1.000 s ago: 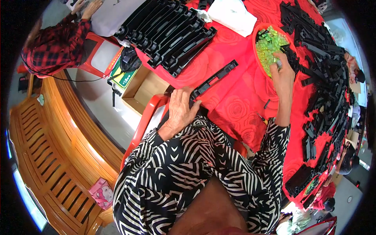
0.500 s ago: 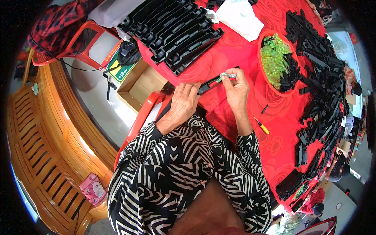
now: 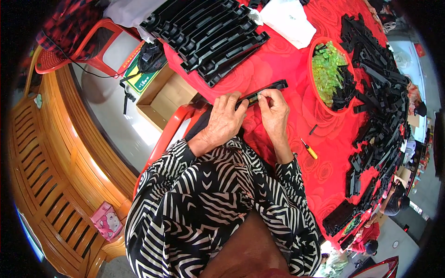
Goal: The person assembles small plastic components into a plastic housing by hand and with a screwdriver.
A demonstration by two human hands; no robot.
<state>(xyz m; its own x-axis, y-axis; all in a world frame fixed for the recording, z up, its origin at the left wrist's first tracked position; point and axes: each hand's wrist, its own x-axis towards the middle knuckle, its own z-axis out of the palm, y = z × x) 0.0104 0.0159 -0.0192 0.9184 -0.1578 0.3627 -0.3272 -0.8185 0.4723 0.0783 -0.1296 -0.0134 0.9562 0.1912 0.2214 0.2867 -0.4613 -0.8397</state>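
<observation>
A long, narrow black plastic part (image 3: 279, 85) is held over the near edge of the red-covered table. My left hand (image 3: 222, 119) is closed round its near left end, thumb along the side. My right hand (image 3: 276, 115) is bent over its middle, thumb and fingers pinched against it. Something small and pale shows at those right fingertips, too hidden to name. The part's curved far end sticks out past my right hand. To the right lie a small black piece (image 3: 313, 129) and a yellow-handled screwdriver (image 3: 311, 151).
A red basket (image 3: 311, 76) holds green translucent pieces and black ones. Black plastic parts (image 3: 371, 120) are heaped along the right. Long black parts (image 3: 199, 39) stand in rows at the back, near a white bag (image 3: 289, 23). A cardboard box (image 3: 171, 95) sits left of the table.
My right hand has come down and closer to my left, its fingers now pressing on the part's middle. My left hand has shifted slightly right, and the part's far end shows more.
</observation>
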